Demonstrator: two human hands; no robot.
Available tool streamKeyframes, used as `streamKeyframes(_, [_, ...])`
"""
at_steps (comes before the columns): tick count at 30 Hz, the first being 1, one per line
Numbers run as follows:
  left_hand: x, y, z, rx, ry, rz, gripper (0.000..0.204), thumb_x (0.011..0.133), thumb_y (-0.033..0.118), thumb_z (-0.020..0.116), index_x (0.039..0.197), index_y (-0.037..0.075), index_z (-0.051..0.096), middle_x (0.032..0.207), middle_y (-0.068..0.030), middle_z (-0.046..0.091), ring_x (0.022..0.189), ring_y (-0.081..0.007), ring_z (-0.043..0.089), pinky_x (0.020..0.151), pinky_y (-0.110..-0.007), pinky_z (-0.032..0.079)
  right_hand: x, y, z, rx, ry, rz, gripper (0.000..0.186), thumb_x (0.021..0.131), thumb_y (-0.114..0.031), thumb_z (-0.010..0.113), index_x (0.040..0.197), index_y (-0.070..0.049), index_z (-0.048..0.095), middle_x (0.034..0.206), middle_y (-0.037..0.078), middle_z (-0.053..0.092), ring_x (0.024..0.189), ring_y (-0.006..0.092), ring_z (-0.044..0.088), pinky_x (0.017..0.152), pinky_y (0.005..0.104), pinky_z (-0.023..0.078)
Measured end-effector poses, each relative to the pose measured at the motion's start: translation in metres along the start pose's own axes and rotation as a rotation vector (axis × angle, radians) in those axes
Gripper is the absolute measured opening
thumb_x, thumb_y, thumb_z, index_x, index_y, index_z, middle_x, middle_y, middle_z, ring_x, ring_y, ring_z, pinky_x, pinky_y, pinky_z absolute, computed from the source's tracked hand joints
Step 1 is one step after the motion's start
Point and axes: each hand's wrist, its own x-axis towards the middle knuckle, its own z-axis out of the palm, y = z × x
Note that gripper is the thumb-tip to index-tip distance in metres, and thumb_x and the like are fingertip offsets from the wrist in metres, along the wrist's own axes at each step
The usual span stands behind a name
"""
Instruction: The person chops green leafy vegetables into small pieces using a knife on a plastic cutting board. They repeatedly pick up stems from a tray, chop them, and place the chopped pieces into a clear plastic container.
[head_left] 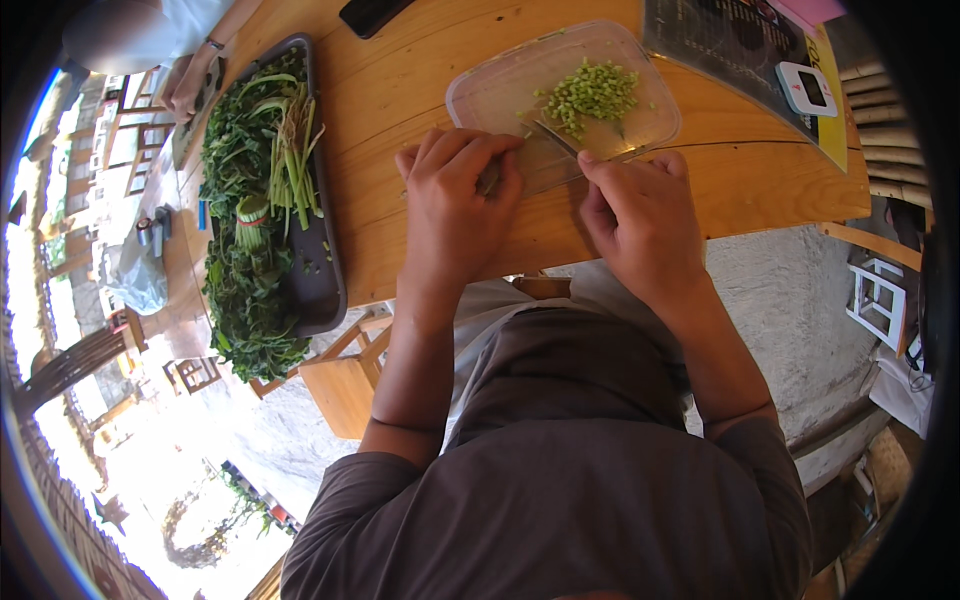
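Observation:
My right hand (645, 215) grips a knife (557, 138), its blade pointing left and away over a translucent plastic cutting board (470, 98). A pile of chopped green stems (595, 95) lies on the board just beyond the blade, with a few loose bits around it. At the board's near left edge, my left hand (458, 200) is closed, its thumb and fingers curled together. Something small and dark shows between them, too hidden to name.
Left of the board, a dark tray (325, 270) holds leafy greens (250, 140) and bundled stems (290, 170). A phone (372, 14) lies at the far edge. At right are a printed sheet (715, 50) and a white digital device (806, 88). Another person's hand (185, 95) is at far left.

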Motion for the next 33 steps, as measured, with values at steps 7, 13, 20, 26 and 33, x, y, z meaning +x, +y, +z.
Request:
streamKeyframes(7, [-0.0009,-0.0020,0.0003,0.008,0.012,0.008,0.016,0.086,0.006,0.083,0.099,0.014,0.086,0.092,-0.0004,0.079,0.082,-0.0205,0.069,0.088,-0.038,0.047,-0.0004,0.0006,-0.0016,0.053,0.011,-0.033,0.038,0.092,-0.010,0.081,0.129,-0.008,0.072,0.077,-0.001,0.062,0.076,0.0203,0.065,0.085,0.0414,0.043])
streamKeyframes(13, [-0.0001,-0.0004,-0.0004,-0.001,-0.002,0.002,0.016,0.086,0.006,0.083,0.098,0.015,0.086,0.092,-0.0005,0.079,0.084,-0.0203,0.070,0.087,-0.038,0.047,-0.0028,0.0016,-0.0031,0.042,-0.056,-0.031,0.040,0.094,-0.012,0.081,0.133,-0.010,0.071,0.080,-0.001,0.063,0.079,0.0211,0.065,0.088,0.0429,0.043])
streamKeyframes(20, [0.0004,-0.0018,0.0017,-0.010,0.017,0.008,0.016,0.085,0.005,0.084,0.097,0.014,0.086,0.090,-0.0005,0.079,0.079,-0.0190,0.070,0.084,-0.036,0.048,0.0024,-0.0001,-0.0010,-0.019,-0.063,-0.025,0.042,0.095,-0.012,0.081,0.135,-0.009,0.071,0.080,0.000,0.062,0.080,0.0208,0.065,0.090,0.0429,0.044])
streamKeyframes(26, [0.0006,-0.0011,-0.0009,-0.009,0.030,-0.009,0.014,0.085,0.005,0.085,0.096,0.013,0.086,0.087,-0.0002,0.080,0.073,-0.0169,0.069,0.082,-0.034,0.047,-0.0027,0.0009,-0.0018,0.020,-0.025,-0.024,0.042,0.095,-0.010,0.080,0.136,-0.009,0.070,0.078,0.000,0.060,0.078,0.0209,0.064,0.087,0.0414,0.044])
streamKeyframes(33, [0.0008,-0.0009,0.0003,-0.017,0.028,-0.016,0.013,0.084,0.006,0.086,0.094,0.013,0.086,0.085,-0.0004,0.080,0.071,-0.0161,0.067,0.081,-0.034,0.047,-0.0013,0.0008,-0.0038,0.029,-0.074,-0.056,0.039,0.097,-0.012,0.079,0.134,-0.009,0.071,0.078,0.000,0.062,0.077,0.0212,0.065,0.087,0.0411,0.044])
